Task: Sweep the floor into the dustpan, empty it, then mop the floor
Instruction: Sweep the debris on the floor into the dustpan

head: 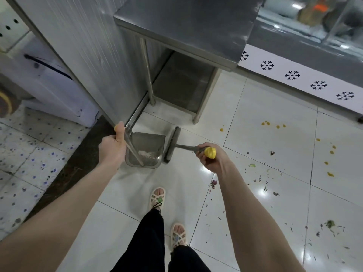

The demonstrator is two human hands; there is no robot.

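Dustpan flat on floor beside table leg, steadied by left hand clamped on its upright handle. Broom head touching pan's open edge, right hand closed round yellow grip. Debris well apart, unswept.

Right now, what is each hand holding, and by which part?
The left hand grips the dustpan by its long upright handle's top. The right hand grips the broom at its handle's yellow end.

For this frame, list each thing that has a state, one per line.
Dustpan: on the floor, a little whitish debris inside.
Broom: head at the dustpan's right edge.
Left hand: gripping the dustpan handle.
Right hand: gripping the broom's yellow-tipped handle.
Floor: scraps and yellow spots unswept.
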